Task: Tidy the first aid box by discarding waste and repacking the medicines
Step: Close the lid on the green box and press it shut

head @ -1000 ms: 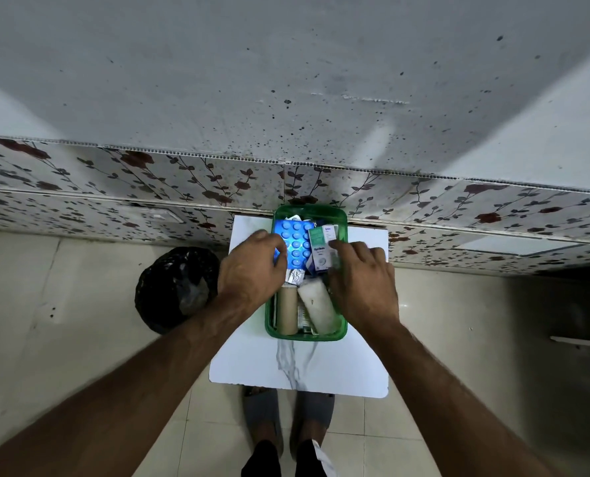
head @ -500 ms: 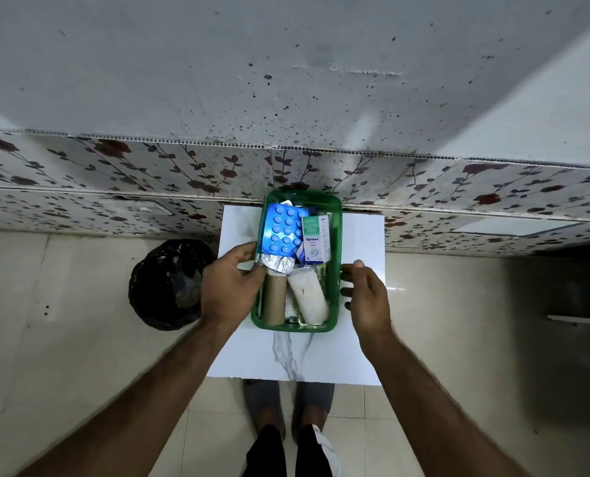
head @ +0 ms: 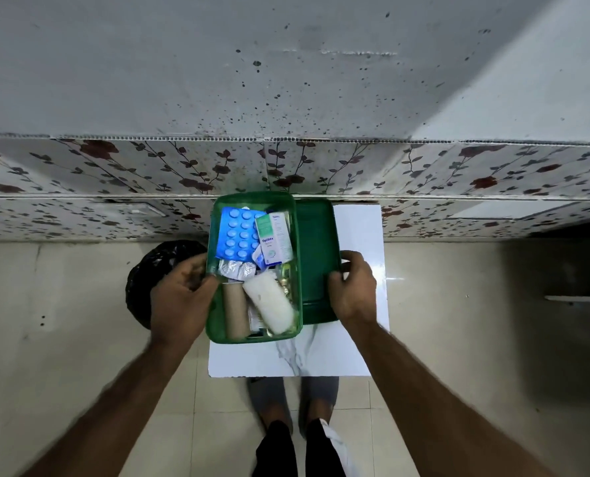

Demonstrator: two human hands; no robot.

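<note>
Left hand [head: 183, 297] grips the box [head: 214, 325] at its left rim; right hand [head: 352, 290] clasps the lid [head: 316, 242]. Best park the lid flat, clear on the bench [head: 359, 356].

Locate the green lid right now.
In the head view the green lid lies flat on the white table, right beside the open green box, with the right hand gripping its right edge.

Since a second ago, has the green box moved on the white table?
Yes. The green box has shifted to the table's left edge, overhanging it, uncovering a green lid beside it.
</note>
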